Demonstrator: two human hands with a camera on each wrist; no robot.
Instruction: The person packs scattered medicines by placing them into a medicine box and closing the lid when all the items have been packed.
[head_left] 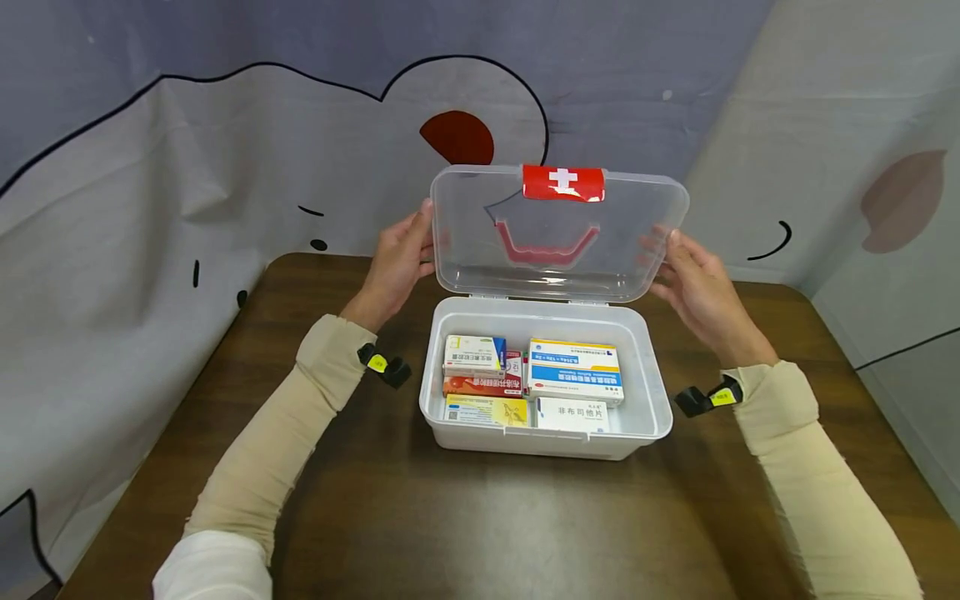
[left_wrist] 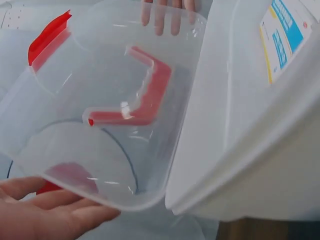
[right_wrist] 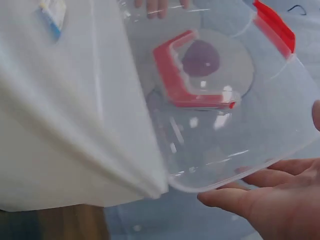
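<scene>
A clear plastic lid (head_left: 480, 225) with a red latch (head_left: 564, 183) and a red handle (head_left: 547, 252) stands raised on the back edge of a white medicine box (head_left: 645, 417). My left hand (head_left: 397, 262) holds the lid's left edge, its fingers behind the plastic; the left thumb is outside the left wrist view. At the opposite edge my right hand (head_left: 701, 292) holds the lid between thumb (right_wrist: 316, 115) and fingers. Inside the box are several medicine cartons, including a blue-and-white carton (head_left: 573, 371), a yellow carton (head_left: 486, 410) and a red carton (head_left: 512, 375).
The box stands on a dark brown wooden table (head_left: 510, 517). Behind it hangs a printed cloth (head_left: 322, 150) with cartoon shapes. Black wrist straps (head_left: 384, 365) with yellow labels sit over beige sleeves (head_left: 277, 450).
</scene>
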